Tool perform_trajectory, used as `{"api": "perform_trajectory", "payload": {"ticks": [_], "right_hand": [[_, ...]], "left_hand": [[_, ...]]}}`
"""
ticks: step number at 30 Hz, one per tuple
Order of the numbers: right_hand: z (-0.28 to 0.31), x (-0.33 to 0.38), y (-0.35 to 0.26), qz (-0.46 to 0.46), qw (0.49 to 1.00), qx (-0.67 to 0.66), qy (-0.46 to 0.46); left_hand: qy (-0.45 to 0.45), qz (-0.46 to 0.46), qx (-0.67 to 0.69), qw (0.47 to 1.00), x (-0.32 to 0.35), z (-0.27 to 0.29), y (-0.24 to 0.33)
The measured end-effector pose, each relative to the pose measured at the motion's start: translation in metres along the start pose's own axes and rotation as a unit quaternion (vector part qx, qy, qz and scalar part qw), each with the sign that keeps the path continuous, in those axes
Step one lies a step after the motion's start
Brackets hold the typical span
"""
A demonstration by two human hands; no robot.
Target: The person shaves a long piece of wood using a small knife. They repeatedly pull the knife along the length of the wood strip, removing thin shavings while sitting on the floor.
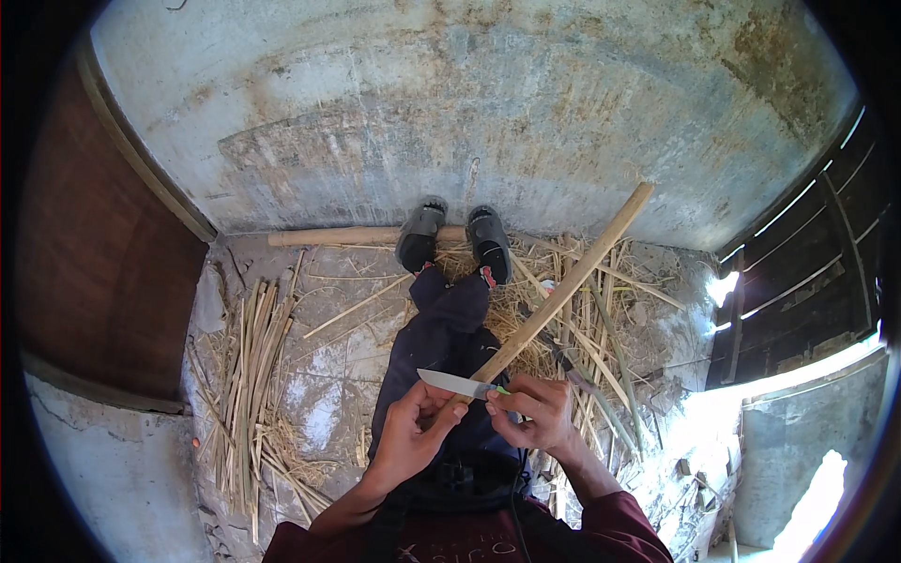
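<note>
My right hand (535,413) is closed around the green handle of a knife (452,382). Its pale blade points left, across the near end of a long bamboo slat (563,289). Fingers and thumb of my left hand (418,430) are closed on that near end, just below the blade. From there the slat slants up and away to the right, its far end near the wall. Whether the blade's edge touches the slat I cannot tell.
Thin split strips (249,385) lie piled on the floor at the left. More strips and shavings (601,352) are strewn at the right. A round pole (328,236) lies along the foot of the stained wall (450,122), behind my shoes (486,239).
</note>
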State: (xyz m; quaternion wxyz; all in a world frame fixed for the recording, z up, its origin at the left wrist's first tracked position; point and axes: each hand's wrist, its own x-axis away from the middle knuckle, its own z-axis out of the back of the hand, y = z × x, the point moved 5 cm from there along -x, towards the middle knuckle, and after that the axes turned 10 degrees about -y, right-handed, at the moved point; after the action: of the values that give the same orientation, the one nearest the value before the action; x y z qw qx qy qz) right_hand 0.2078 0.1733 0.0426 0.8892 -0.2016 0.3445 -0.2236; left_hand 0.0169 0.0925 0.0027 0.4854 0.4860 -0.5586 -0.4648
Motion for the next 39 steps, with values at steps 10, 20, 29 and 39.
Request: {"api": "perform_trajectory", "payload": {"ticks": [10, 20, 29, 39], "right_hand": [[0.004, 0.0, 0.001, 0.011, 1.0, -0.005, 0.016], [0.036, 0.02, 0.058, -0.06, 0.983, 0.041, 0.17], [0.033, 0.019, 0.044, -0.045, 0.985, -0.043, 0.159], [-0.005, 0.004, -0.001, -0.016, 1.0, -0.005, 0.016]], "left_hand": [[0.004, -0.022, -0.026, 0.999, 0.001, 0.002, -0.003], [0.009, -0.001, -0.036, 0.999, 0.01, 0.011, -0.005], [0.003, 0.044, -0.008, 0.999, 0.014, 0.015, -0.02], [-0.059, 0.08, 0.133, 0.986, 0.008, 0.009, -0.014]]}}
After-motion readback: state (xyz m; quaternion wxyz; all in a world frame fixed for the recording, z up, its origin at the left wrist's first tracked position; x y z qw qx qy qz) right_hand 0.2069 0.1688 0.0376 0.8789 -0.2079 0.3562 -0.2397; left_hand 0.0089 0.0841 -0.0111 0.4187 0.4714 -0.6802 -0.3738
